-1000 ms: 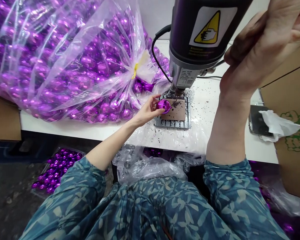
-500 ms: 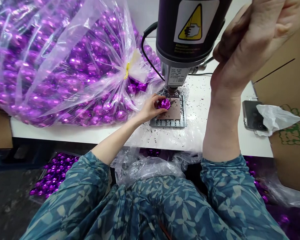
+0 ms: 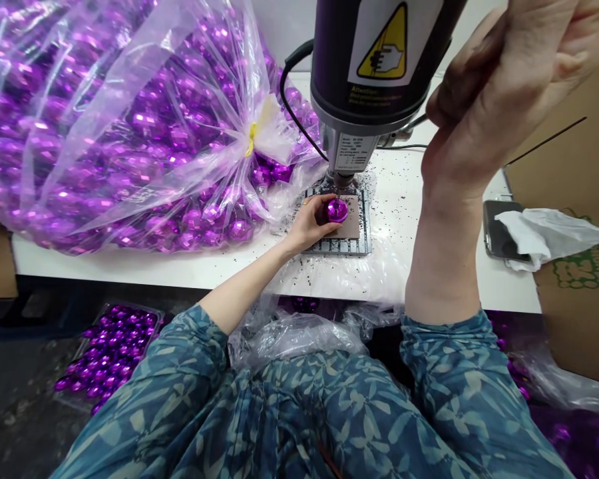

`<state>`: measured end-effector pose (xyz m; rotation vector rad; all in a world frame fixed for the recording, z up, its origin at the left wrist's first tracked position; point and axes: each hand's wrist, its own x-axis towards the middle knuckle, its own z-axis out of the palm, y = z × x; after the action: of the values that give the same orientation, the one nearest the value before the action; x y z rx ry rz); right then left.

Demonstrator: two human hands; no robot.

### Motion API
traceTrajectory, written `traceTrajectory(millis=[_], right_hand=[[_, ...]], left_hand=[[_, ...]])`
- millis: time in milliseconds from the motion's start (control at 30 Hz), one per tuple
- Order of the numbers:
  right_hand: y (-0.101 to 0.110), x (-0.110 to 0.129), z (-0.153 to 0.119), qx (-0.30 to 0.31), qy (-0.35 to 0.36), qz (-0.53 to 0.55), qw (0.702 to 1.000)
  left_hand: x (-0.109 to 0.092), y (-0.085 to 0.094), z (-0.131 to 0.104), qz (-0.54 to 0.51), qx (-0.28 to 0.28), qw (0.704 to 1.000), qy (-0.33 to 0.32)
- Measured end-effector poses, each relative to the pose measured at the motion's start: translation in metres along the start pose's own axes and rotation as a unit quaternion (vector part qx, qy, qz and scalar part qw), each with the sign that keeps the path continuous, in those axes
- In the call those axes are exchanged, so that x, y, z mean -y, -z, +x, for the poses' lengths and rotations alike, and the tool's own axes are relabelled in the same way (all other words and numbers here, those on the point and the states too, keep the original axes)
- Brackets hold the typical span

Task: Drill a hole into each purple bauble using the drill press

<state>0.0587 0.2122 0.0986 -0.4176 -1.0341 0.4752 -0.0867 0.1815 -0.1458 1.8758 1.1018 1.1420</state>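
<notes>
My left hand [image 3: 310, 223] pinches a shiny purple bauble [image 3: 337, 210] between thumb and fingers. The bauble rests on a brown square board [image 3: 350, 229] lying on the slotted metal base [image 3: 329, 247] of a small drill press [image 3: 374, 86]. Right above the bauble is the chuck [image 3: 343, 179]; whether the bit touches it is hard to tell. Raised at the upper right, my right hand [image 3: 514, 73] is closed round the end of the press's lever [image 3: 417, 122], most of which the fingers hide.
A large clear bag of purple baubles [image 3: 130, 153], tied with yellow, fills the table's left side. Dark shavings dot the white table [image 3: 394, 173]. A phone [image 3: 502, 229] with a tissue [image 3: 554, 233] lies right, beside a cardboard box [image 3: 574, 319]. Below left stands a tray of small baubles [image 3: 114, 352].
My left hand has shifted slightly right with the bauble, bringing it more squarely under the chuck. My right hand stays closed up at the lever, almost unmoved.
</notes>
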Motion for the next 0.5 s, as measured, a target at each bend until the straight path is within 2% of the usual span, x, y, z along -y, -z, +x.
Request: traceTrajectory(millis=[100, 267, 367, 500], right_hand=[[0.002, 0.005, -0.010, 0.006, 0.015, -0.008, 1.000], [0.010, 0.015, -0.041, -0.017, 0.072, -0.029, 0.997], [0.017, 0.010, -0.052, -0.013, 0.095, -0.040, 0.995], [0.024, -0.005, -0.054, -0.014, 0.166, -0.063, 0.984]], left_hand=[[0.002, -0.001, -0.001, -0.019, -0.003, 1.000, 0.001], [0.001, 0.000, 0.002, -0.020, 0.008, 1.000, 0.011], [0.002, 0.000, 0.003, -0.028, 0.008, 1.000, 0.013], [0.004, -0.001, 0.003, -0.031, 0.010, 0.999, 0.013]])
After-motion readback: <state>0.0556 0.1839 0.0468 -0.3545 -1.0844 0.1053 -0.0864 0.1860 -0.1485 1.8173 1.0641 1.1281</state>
